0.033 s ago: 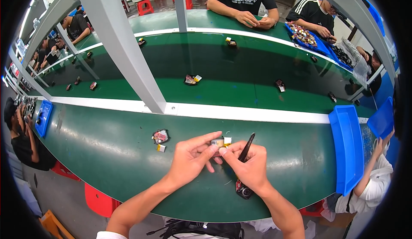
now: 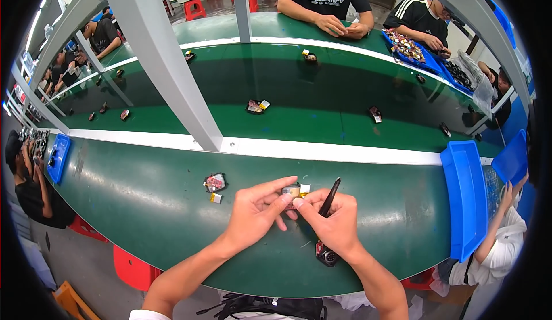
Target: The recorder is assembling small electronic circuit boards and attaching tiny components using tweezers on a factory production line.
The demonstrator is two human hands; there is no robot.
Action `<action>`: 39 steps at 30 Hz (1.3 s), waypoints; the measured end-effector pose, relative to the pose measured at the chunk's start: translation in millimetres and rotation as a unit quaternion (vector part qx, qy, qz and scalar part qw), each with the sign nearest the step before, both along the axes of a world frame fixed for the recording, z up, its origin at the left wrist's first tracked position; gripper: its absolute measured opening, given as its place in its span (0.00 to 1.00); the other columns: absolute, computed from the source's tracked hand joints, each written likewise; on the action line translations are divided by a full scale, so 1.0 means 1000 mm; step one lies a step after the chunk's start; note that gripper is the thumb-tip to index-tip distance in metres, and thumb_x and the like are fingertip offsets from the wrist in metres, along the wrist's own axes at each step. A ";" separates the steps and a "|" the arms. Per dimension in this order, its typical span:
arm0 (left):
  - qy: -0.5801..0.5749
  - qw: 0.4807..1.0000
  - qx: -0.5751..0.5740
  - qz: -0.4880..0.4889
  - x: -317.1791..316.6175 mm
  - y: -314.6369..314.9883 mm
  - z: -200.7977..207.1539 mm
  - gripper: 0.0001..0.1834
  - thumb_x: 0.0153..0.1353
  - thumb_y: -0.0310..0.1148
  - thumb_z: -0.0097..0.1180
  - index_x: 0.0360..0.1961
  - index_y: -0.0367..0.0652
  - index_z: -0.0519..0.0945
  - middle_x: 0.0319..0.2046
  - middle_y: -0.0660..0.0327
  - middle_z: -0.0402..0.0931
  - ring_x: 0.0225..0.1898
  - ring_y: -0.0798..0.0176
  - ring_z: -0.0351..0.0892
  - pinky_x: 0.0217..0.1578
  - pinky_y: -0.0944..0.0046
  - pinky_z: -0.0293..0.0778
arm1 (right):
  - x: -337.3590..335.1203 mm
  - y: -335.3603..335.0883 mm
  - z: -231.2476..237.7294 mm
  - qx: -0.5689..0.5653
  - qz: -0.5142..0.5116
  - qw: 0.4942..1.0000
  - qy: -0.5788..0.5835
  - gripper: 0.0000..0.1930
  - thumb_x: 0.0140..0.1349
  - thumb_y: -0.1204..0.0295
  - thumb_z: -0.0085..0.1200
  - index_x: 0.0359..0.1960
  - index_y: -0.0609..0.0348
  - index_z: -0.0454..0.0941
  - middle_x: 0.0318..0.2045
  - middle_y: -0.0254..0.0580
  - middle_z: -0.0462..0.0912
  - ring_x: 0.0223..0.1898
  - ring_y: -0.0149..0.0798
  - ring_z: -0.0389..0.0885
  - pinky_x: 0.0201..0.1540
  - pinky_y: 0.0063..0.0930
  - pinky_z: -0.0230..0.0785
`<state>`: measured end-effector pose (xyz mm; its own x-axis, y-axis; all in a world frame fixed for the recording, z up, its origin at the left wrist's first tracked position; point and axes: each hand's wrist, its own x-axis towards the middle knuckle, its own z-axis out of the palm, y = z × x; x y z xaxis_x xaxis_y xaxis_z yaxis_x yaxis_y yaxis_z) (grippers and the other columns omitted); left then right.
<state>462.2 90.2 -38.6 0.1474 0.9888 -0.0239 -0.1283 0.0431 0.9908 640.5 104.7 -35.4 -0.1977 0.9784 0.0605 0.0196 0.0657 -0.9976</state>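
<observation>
Between the fingertips of my left hand [image 2: 253, 211] is a small electronic assembly [image 2: 292, 191], with a white-and-yellow battery [image 2: 305, 189] at its right side. My right hand [image 2: 336, 219] meets it with thumb and fingertips. A slim black tool [image 2: 331, 196] is tucked in that same hand, pointing up; its lower end is hidden. Beside my right wrist, a black round-edged device part [image 2: 326, 254] with a reddish board lies on the green table. Left of my left hand lies an opened device shell with a circuit board [image 2: 215, 182], its small battery [image 2: 215, 198] just below it.
Beyond a white rail [image 2: 322, 151], several device parts lie on a green conveyor belt [image 2: 322, 90]. A grey post [image 2: 167, 61] rises at the rail. Blue trays [image 2: 464, 205] stand at the right, another blue tray [image 2: 59, 159] at far left. Other people sit around.
</observation>
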 end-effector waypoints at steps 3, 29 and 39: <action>0.001 1.000 -0.011 -0.002 0.001 0.000 -0.003 0.21 0.71 0.22 0.52 0.64 0.30 0.73 0.38 0.52 0.84 0.34 0.64 0.85 0.25 0.69 0.84 | 0.000 0.000 -0.002 -0.004 0.002 1.000 -0.001 0.08 0.64 0.75 0.64 0.29 0.68 0.85 0.11 0.21 0.71 0.16 0.14 0.63 0.17 0.18 0.50; 0.045 0.997 -0.038 0.054 0.004 -0.001 -0.001 0.17 0.68 0.20 0.53 0.57 0.31 0.80 0.28 0.57 0.83 0.24 0.70 0.80 0.21 0.72 0.77 | -0.008 -0.004 -0.016 -0.020 -0.003 0.999 -0.036 0.07 0.62 0.73 0.67 0.28 0.64 0.86 0.11 0.21 0.68 0.16 0.16 0.59 0.18 0.21 0.48; 0.070 0.995 -0.059 0.039 0.000 0.001 -0.005 0.16 0.67 0.21 0.53 0.55 0.30 0.81 0.25 0.57 0.82 0.20 0.71 0.78 0.18 0.73 0.72 | -0.004 -0.001 -0.014 -0.070 0.041 0.997 -0.014 0.06 0.61 0.74 0.68 0.28 0.64 0.86 0.11 0.25 0.70 0.15 0.17 0.61 0.18 0.21 0.51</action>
